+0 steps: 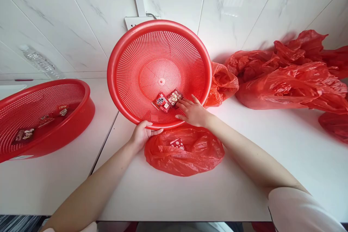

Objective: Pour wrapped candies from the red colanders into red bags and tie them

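Observation:
A red plastic colander basket (160, 25) is tilted toward me, its inside facing me. My left hand (143, 136) grips its lower rim, thumb over the edge and fingers below. Inside, a few small red snack packets (162, 102) and a brown patterned packet (174, 97) lie low on the wall. My right hand (193, 112) reaches over the rim with fingers apart, fingertips at the brown packet, not closed round it. Under the rim an opened red plastic bag (187, 163) lies on the table, with a red dotted packet (177, 144) in its mouth.
A second red basket (78, 116) at the left holds several packets. A clear plastic bottle (40, 61) leans by the wall. Red plastic bags (288, 83) are piled at the right on the white table (272, 130). A power socket (132, 22) sits behind the tilted basket.

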Tool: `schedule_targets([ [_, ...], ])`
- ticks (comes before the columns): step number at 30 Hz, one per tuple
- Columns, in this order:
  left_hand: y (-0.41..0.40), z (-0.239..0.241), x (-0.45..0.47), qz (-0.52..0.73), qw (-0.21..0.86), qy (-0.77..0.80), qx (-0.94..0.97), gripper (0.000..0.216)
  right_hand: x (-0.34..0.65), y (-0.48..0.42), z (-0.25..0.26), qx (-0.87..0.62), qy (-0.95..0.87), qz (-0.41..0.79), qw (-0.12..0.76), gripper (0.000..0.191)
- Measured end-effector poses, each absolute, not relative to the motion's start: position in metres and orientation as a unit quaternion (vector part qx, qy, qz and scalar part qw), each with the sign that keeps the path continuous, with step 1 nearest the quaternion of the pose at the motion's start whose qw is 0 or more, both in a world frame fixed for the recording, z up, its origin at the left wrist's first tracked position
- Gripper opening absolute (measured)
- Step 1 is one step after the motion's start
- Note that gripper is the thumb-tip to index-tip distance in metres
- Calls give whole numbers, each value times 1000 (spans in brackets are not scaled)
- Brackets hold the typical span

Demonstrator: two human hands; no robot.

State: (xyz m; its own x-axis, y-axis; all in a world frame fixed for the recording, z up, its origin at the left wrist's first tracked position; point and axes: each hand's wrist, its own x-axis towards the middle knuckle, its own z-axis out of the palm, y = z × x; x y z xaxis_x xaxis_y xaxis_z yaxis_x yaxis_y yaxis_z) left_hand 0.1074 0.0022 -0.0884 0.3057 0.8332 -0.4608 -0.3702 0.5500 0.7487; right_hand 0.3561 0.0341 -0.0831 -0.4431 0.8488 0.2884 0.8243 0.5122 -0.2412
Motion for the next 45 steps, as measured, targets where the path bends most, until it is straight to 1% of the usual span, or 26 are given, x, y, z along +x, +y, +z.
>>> schedule_targets([
  [2, 2, -88, 108, 405, 755, 448, 254, 24, 352, 30, -84, -491, -859, 29, 141, 58],
  [3, 2, -88, 107, 411, 751, 450, 253, 23, 352, 28, -82, -475, -869, 39, 133, 58],
  [4, 3, -88, 107, 415, 749, 449, 254, 23, 352, 27, -78, -447, -882, 59, 133, 55],
  [6, 3, -88, 106, 417, 750, 445, 255, 26, 354, 27, -70, -367, -909, 131, 147, 41],
  [8, 4, -88, 105, 412, 754, 444, 254, 28, 357, 29, -64, -311, -901, 232, 193, 28],
  [9, 4, -88, 104, 409, 755, 444, 254, 29, 359, 30, -63, -309, -875, 291, 233, 26],
  [12, 6, -88, 102, 397, 759, 443, 263, 32, 361, 34, -62, -343, -714, 496, 355, 32],
  [14, 7, -89, 101, 398, 758, 439, 273, 33, 361, 35, -62, -341, -590, 619, 390, 34],
  [15, 8, -90, 101, 402, 757, 435, 277, 33, 361, 36, -62, -335, -543, 659, 398, 33],
  [18, 9, -91, 99, 412, 757, 420, 284, 33, 361, 36, -60, -328, -467, 707, 418, 27],
  [22, 10, -91, 99, 416, 759, 408, 290, 33, 361, 37, -59, -325, -452, 717, 420, 26],
  [25, 9, -92, 100, 414, 757, 413, 292, 33, 364, 36, -58, -332, -471, 708, 408, 28],
  [26, 9, -92, 100, 412, 756, 415, 294, 33, 365, 35, -57, -334, -495, 705, 384, 29],
  [29, 10, -93, 100, 409, 756, 412, 301, 34, 368, 30, -52, -331, -609, 672, 260, 33],
  [30, 10, -94, 100, 409, 756, 410, 304, 34, 367, 28, -50, -338, -650, 632, 252, 36],
  [31, 11, -94, 100, 408, 756, 409, 307, 33, 366, 27, -49, -353, -692, 570, 268, 39],
  [34, 11, -94, 101, 407, 752, 414, 312, 30, 360, 25, -52, -392, -788, 308, 362, 38],
  [35, 11, -94, 101, 405, 751, 419, 311, 29, 357, 25, -55, -394, -812, 234, 362, 36],
  [36, 10, -93, 101, 402, 750, 426, 308, 28, 355, 25, -59, -396, -833, 179, 343, 36],
  [38, 8, -92, 103, 393, 749, 441, 300, 24, 349, 27, -70, -411, -858, 108, 288, 41],
  [40, 6, -90, 104, 376, 753, 452, 295, 23, 343, 31, -81, -429, -869, 61, 237, 58],
  [42, 3, -89, 106, 362, 757, 458, 293, 24, 335, 37, -91, -431, -876, 32, 213, 72],
  [43, 2, -88, 107, 360, 756, 461, 293, 25, 331, 40, -95, -428, -879, 22, 208, 74],
  [45, 0, -87, 108, 365, 753, 464, 291, 25, 325, 46, -100, -422, -884, 8, 200, 72],
])
